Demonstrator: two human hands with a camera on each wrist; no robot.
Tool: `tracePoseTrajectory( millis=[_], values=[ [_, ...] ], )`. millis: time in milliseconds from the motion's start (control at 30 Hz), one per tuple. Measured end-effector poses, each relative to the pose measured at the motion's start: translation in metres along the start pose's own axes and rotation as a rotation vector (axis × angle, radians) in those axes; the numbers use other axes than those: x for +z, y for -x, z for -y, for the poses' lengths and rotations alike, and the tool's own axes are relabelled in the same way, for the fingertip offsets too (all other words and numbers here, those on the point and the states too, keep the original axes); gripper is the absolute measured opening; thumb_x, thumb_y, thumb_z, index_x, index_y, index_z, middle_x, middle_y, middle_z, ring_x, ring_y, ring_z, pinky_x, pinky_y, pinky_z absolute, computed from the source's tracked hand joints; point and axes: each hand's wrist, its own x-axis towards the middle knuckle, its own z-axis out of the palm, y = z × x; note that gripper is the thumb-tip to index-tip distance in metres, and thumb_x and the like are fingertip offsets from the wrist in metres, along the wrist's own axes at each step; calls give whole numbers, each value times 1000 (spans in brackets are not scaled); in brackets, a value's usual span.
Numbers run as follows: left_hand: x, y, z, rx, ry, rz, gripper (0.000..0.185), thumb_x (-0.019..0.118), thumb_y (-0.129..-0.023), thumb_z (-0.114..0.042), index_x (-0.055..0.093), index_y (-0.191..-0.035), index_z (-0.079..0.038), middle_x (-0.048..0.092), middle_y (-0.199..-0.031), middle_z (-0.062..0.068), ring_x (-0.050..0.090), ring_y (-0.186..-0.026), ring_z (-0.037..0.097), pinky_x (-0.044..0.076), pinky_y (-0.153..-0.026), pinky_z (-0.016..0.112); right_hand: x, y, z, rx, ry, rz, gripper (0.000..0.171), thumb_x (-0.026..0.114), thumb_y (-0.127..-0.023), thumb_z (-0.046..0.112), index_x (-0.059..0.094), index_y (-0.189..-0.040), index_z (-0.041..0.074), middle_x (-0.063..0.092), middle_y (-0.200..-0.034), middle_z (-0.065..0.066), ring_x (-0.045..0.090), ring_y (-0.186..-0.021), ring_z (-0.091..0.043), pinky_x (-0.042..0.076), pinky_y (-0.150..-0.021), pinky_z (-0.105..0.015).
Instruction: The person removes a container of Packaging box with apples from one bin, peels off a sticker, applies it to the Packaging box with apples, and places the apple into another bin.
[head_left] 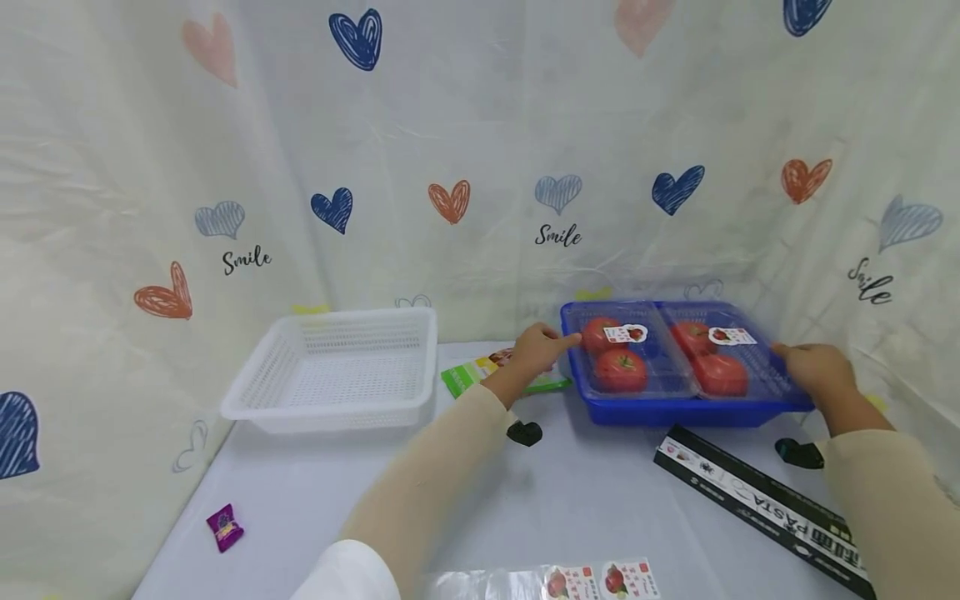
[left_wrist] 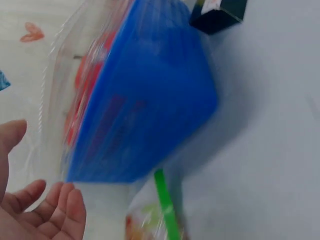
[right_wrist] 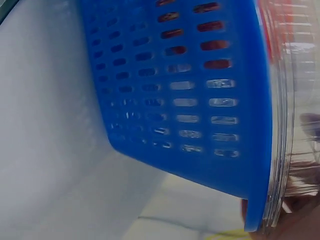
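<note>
where hands (head_left: 536,350) flank slotted blue plastic basket (head_left: 675,411)

A pale surface (head_left: 570,500) carries a white perforated basket (head_left: 341,371) at the back left and a blue basket (head_left: 678,408) at the back right, with a green packet (head_left: 480,375) between them. Nearer the front lie a purple candy wrapper (head_left: 224,527), a black pasta box (head_left: 765,504) and a clear labelled package (head_left: 555,582).
</note>
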Motion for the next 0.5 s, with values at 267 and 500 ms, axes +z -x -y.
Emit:
tracePoseTrajectory(
  millis=[267,500],
  values=[
    [-81,15,19,371,-527,144,67,51,-73,-67,47,-118,-17,58,-108,0,57,-86,14,47,-68,31,-4,7,1,-160,202,-207,60,44,-87,38,37,-123,-10,26,-118,-38,27,-102,-55,30,-76,-63],
    [-153,37,48,436,-846,96,78,49,-73,-68,41,-131,-17,50,-125,-1,49,-108,16,43,-85,36,3,18,10,-280,243,-177,63,40,-90,42,35,-124,-11,29,-123,-35,28,-105,-54,26,-82,-65]
  ],
)
